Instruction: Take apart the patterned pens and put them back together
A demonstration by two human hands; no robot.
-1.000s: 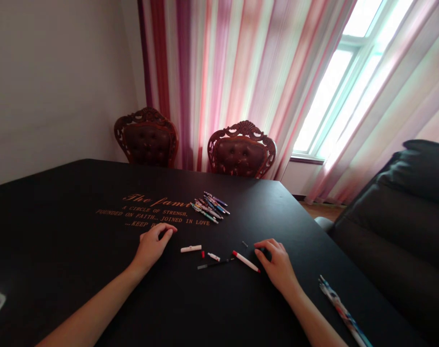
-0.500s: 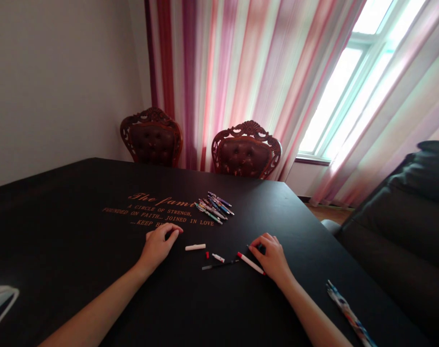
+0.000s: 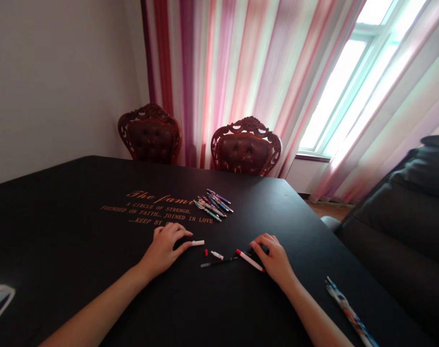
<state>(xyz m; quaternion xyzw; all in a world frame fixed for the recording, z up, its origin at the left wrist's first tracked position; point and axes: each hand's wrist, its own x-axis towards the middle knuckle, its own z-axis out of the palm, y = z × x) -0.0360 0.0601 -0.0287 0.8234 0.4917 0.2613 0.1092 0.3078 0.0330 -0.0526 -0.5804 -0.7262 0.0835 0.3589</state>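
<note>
My left hand (image 3: 165, 248) reaches over the table, thumb and index finger apart around the left end of a white pen cap (image 3: 198, 243). The thumb overlaps that end; the index tip shows a little beyond it. To the right lie a small red plug (image 3: 206, 252), a short white-and-red pen part (image 3: 217, 255) and a dark ink refill (image 3: 218, 262). My right hand (image 3: 272, 255) rests beside a white pen barrel with red ends (image 3: 250, 260), its thumb and index curved with a gap between them. A tiny dark piece (image 3: 247, 253) lies just left of its fingertips.
Several pens (image 3: 214, 205) lie in a pile farther back on the black table (image 3: 78, 207). More patterned pens (image 3: 349, 311) lie at the right front. A white-edged object (image 3: 0, 299) is at the left edge. Two carved chairs (image 3: 247, 149) stand behind, a dark sofa (image 3: 396, 221) at right.
My left hand has moved right to the white pen cap, and its fingers have spread. The tiny dark piece at my right fingertips now lies on the table, apart from them.
</note>
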